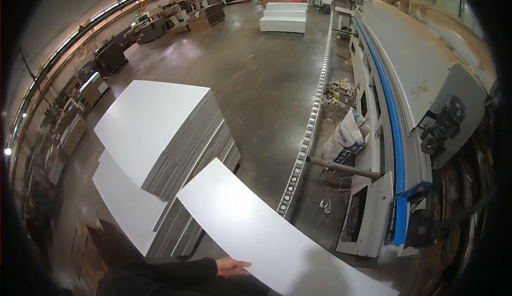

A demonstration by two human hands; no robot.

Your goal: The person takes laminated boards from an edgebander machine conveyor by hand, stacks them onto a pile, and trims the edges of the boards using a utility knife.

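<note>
To the far left of the fingers stand two stacks of flat white rectangular boards point(160, 130), the taller one overlapping a lower one, well apart from the hand. The left hand point(232, 267) lies at the near edge of a long white rectangular panel point(272, 237), fingers point(242, 264) pressed together and stretched flat along the panel's underside edge, thumb on top, so it pinches the board lightly. The right hand is out of view. The panel runs from the fingers away to the right, toward the long grey machine with a blue stripe point(400, 109). The step in hand seems to be carrying one panel off the stack; the next move would call for swinging it level toward the machine's infeed.
</note>
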